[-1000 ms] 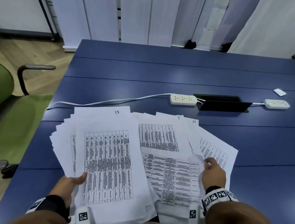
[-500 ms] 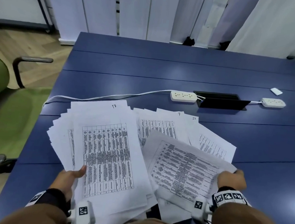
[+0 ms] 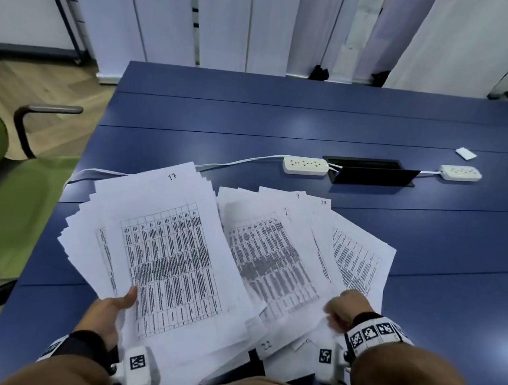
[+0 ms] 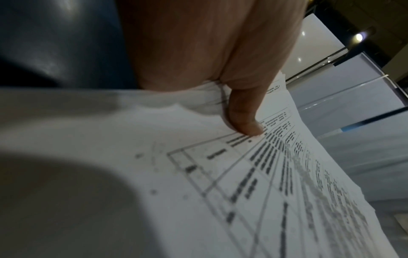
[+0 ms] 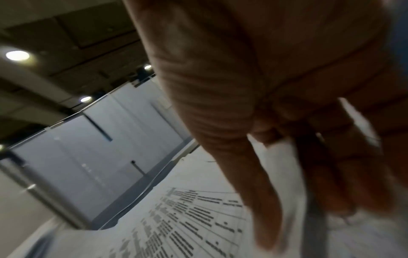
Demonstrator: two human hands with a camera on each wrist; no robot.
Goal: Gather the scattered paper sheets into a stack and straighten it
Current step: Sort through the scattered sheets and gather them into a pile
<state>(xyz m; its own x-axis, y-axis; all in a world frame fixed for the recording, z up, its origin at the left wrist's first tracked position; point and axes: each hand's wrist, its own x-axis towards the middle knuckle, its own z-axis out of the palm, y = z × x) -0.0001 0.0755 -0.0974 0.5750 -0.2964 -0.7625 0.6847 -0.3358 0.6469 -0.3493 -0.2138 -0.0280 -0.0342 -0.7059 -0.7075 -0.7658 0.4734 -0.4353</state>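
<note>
Right hand (image 3: 347, 310) has dropped the sheet it lifted half a second ago; it now lies, blurred, on the loose sheets (image 3: 270, 257), fingers blurred, grip unclear. Left hand (image 3: 109, 312) keeps pinching the fanned stack (image 3: 158, 244). Everything sits on the blue surface (image 3: 285, 126), still unmerged.

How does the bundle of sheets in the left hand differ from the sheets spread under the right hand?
The left bundle is gripped by the left hand, thumb on top; the right sheets lie on the table.
The left bundle is thick and fanned at its edges; the right sheets are loosely scattered.
The left bundle's top page reads 17; the right sheets show 7 and 23.
Both carry printed tables.
</note>
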